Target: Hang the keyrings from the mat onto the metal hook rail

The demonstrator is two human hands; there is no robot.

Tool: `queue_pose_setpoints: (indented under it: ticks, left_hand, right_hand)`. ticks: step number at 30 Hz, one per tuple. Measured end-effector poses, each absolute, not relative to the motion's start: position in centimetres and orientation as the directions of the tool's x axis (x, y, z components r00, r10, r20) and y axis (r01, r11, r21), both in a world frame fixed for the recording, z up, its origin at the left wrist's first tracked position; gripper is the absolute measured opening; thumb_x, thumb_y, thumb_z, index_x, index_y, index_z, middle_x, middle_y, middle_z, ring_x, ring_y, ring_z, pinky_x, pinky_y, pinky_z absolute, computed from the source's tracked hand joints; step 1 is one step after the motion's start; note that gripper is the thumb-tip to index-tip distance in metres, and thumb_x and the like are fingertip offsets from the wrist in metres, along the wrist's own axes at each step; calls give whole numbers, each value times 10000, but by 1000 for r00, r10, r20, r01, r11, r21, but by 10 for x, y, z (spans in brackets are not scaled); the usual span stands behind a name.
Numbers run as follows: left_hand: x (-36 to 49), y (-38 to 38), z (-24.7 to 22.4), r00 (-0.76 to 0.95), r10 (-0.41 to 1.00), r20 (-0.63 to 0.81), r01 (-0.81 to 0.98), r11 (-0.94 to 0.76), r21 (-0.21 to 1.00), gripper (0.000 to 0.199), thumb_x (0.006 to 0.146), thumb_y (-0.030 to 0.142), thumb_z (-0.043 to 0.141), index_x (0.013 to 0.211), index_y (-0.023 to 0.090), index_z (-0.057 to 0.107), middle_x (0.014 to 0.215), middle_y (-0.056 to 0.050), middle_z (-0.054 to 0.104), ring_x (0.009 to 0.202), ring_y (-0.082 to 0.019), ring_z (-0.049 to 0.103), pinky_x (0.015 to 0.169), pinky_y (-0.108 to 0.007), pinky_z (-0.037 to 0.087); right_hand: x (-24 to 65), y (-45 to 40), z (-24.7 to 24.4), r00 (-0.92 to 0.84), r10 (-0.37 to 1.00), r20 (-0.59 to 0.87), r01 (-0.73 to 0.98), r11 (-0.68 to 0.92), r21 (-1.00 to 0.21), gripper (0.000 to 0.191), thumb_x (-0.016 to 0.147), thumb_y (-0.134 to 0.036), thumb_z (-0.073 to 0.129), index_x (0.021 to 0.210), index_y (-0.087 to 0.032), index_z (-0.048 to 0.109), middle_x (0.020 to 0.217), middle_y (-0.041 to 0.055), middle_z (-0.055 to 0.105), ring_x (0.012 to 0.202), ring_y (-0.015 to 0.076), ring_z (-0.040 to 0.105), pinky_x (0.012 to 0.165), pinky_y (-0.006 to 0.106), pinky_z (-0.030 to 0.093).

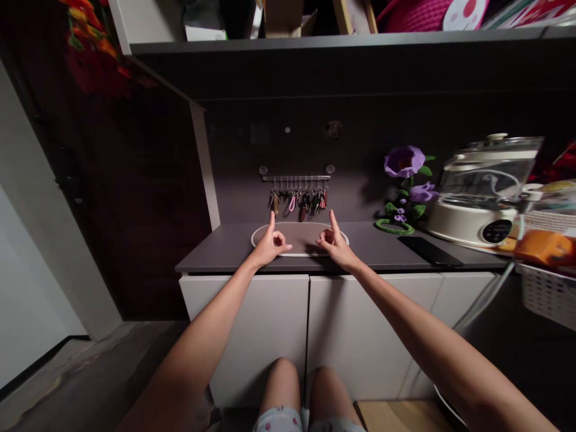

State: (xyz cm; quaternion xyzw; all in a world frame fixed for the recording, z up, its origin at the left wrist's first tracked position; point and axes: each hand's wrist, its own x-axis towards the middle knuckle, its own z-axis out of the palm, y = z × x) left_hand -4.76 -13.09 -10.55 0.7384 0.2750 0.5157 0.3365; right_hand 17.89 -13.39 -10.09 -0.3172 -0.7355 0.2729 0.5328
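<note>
A person's left hand (269, 246) and right hand (335, 244) each point one finger upward, the others loosely curled and empty, over an oval mat (299, 232) beneath the fingers. Keys (305, 203) hang beyond the fingertips; markings on an appliance's dark panel (497, 231), far right of them, look too small to read.

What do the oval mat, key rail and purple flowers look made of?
Oval mat: perhaps fabric or a rubbery sheet, matte; flat brown surface without glare, pale border.
Key rail: probably clear plastic, glossy; it looks see-through with bright edges.
Purple flowers: likely felt or chenille, soft and matte; petals look thick and show no shine. Exact fibre can't be told.
</note>
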Motion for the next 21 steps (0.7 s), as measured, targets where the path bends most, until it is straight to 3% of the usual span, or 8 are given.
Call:
queue_pose_setpoints:
  ticks: [4, 8, 11, 14, 18, 21]
  left_hand:
    - [-54, -102, -100, 261, 816, 515, 128, -558, 820, 1074, 639, 273, 686, 1386, 247, -85, 717, 51, 536, 627, -68, 487, 664, -220, 411]
    - [-60, -55, -85, 11, 895, 447, 245, -435, 866, 966, 627, 339, 700, 1391, 164, 136, 995, -81, 581, 880, -144, 538, 811, -279, 411]
    - [-63, -15, -70, -130, 907, 402, 294, -352, 889, 885, 601, 362, 717, 1338, 134, 284, 1238, -154, 470, 1117, -218, 453, 918, -307, 358]
    - [-62, 25, -57, -209, 903, 375, 238, -325, 915, 826, 536, 348, 760, 1253, 157, 397, 1323, -155, 392, 1218, -247, 367, 961, -315, 317]
    - [-51, 69, -47, -234, 904, 357, -59, -380, 923, 604, 478, 304, 794, 1007, 149, 548, 1071, -128, 580, 1058, -229, 510, 870, -295, 376]
    - [-40, 92, -43, -133, 923, 360, -227, -382, 896, 381, 535, 335, 762, 801, 134, 578, 747, -57, 616, 770, -166, 584, 716, -261, 418]
  right_hand:
    - [190, -108, -95, -202, 799, 567, 216, 601, -769, 833, 719, -307, 553, 1398, -255, 74, 725, -32, 509, 629, 99, 467, 679, 277, 436]
    - [211, -63, -77, -60, 866, 497, 311, 489, -815, 725, 706, -440, 575, 1335, -210, 295, 954, 58, 579, 870, 159, 541, 857, 346, 418]
    - [227, -25, -58, 55, 910, 411, 340, 370, -865, 760, 687, -523, 573, 1317, -175, 327, 1209, 138, 495, 1075, 214, 490, 939, 351, 375]
    - [235, 12, -42, 122, 925, 360, 331, 304, -893, 807, 676, -578, 558, 1329, -178, 303, 1330, 157, 388, 1174, 241, 422, 965, 353, 353]
    - [234, 51, -35, 159, 925, 344, 275, 293, -916, 767, 670, -608, 544, 1292, -209, 340, 1305, 132, 420, 1129, 225, 455, 912, 338, 398]
    - [228, 72, -39, 163, 927, 338, 204, 303, -931, 674, 684, -627, 505, 1221, -233, 397, 1111, 95, 542, 892, 181, 550, 765, 317, 464]
